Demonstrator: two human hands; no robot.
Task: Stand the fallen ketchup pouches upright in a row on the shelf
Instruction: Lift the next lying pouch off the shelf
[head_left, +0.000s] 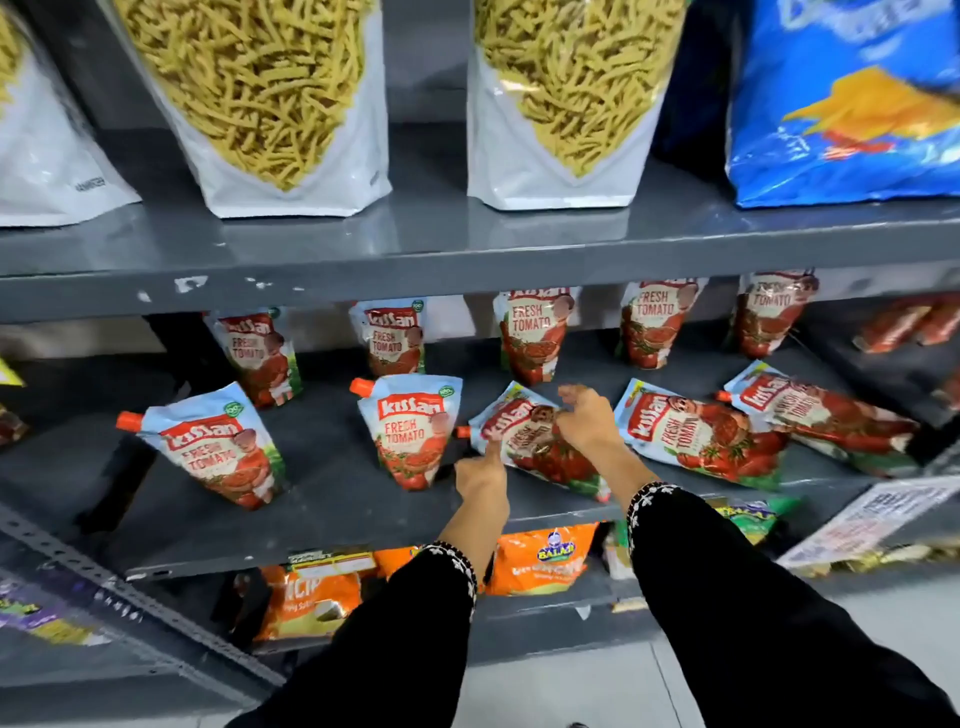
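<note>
Red and white ketchup pouches with orange spouts sit on the grey middle shelf (322, 525). Several stand upright along the back. In the front row, two stand upright at the left (218, 447) and left of centre (413, 431). A tilted pouch (524, 441) lies in the middle; my right hand (584, 415) grips its upper edge and my left hand (480, 470) touches its lower left corner with one finger. Two more pouches lie flat to the right (696, 431) and far right (821, 415).
The shelf above (467, 244) holds big white bags of yellow snack sticks (270, 104) and a blue chip bag (852, 104). Orange snack packets (540, 561) fill the shelf below. A paper label (872, 514) hangs at the shelf's right front edge.
</note>
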